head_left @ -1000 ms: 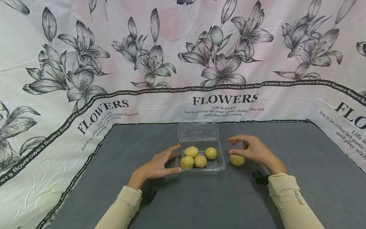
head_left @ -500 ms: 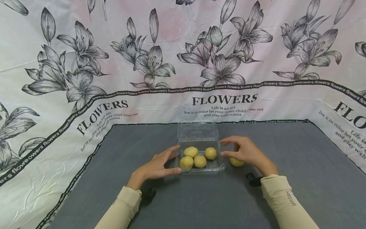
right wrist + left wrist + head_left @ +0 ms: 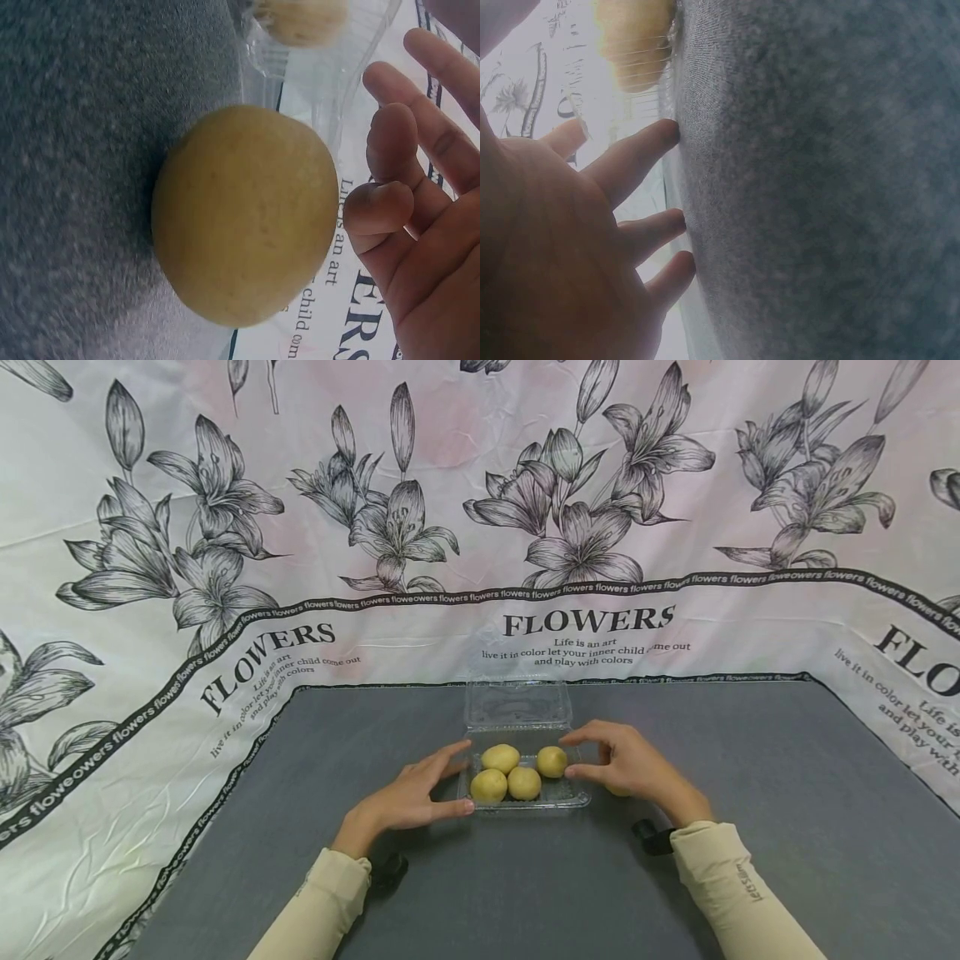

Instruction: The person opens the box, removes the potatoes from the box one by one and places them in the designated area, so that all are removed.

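In the head view a clear plastic box [image 3: 558, 795] with its lid [image 3: 517, 703] raised holds several yellow potatoes, among them one potato [image 3: 552, 762] at the right. My left hand [image 3: 408, 792] spreads its fingers at the box's left side; the left wrist view shows the fingertips down by the tabletop. Over the box's right edge reaches my right hand [image 3: 626, 764], thumb and forefinger apart beside the right-hand potato; I cannot tell whether they touch it. Another potato [image 3: 246, 216] lies on the table outside the box, mostly hidden under the right hand in the head view.
The grey tabletop [image 3: 525, 885] extends around the box. Behind it hangs a white cloth [image 3: 420, 643] printed with flowers and lettering. A black wrist device [image 3: 652, 837] sits under the right sleeve's cuff.
My right hand has moved left, from above the loose potato to the right-hand potato in the box. It now covers most of the loose one. The left hand stays still.
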Demonstrator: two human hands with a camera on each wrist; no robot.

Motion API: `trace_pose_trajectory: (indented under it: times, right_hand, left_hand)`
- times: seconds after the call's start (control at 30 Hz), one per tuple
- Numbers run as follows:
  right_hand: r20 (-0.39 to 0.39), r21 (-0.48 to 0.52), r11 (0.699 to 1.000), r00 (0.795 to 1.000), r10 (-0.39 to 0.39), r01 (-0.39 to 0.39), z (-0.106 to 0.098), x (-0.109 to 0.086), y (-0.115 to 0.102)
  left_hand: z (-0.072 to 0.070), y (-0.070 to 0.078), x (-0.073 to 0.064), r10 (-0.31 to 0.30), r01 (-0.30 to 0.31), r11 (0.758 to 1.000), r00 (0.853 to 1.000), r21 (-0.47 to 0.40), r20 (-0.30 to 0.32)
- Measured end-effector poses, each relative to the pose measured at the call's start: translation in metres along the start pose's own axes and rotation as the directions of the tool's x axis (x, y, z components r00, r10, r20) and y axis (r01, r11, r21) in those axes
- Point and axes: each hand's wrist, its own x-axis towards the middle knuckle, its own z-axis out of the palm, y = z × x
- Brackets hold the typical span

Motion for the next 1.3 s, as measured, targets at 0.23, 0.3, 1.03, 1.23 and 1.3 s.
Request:
trace_pose_trajectory:
  times: [0.23, 0.3, 1.03, 1.23, 1.3]
  right_hand:
    - [0.012, 0.001, 0.999, 0.999, -0.038, 0.038, 0.004, 0.001, 0.0]
    - [0.018, 0.001, 0.999, 0.999, -0.034, 0.034, 0.005, 0.001, -0.001]
    - [0.016, -0.021, 1.0, 1.0, -0.011, 0.012, 0.014, 0.003, -0.009]
    - [0.004, -0.029, 1.0, 1.0, -0.002, 0.002, 0.015, 0.003, -0.01]
    - [-0.002, -0.03, 1.0, 1.0, 0.0, 0.0, 0.016, 0.003, -0.01]
  left_hand:
    - [0.001, 0.001, 0.001, -0.004, 0.004, 1.0, 1.0, -0.003, -0.001]
    - [0.001, 0.001, 0.0, -0.006, 0.006, 1.0, 1.0, -0.001, 0.0]
    - [-0.001, 0.0, -0.001, -0.008, 0.008, 0.999, 1.0, -0.031, 0.001]
    - [0.002, -0.003, 0.002, -0.012, 0.011, 0.999, 1.0, -0.034, -0.023]
    - [0.003, -0.003, 0.003, -0.011, 0.01, 1.0, 0.999, -0.026, -0.033]
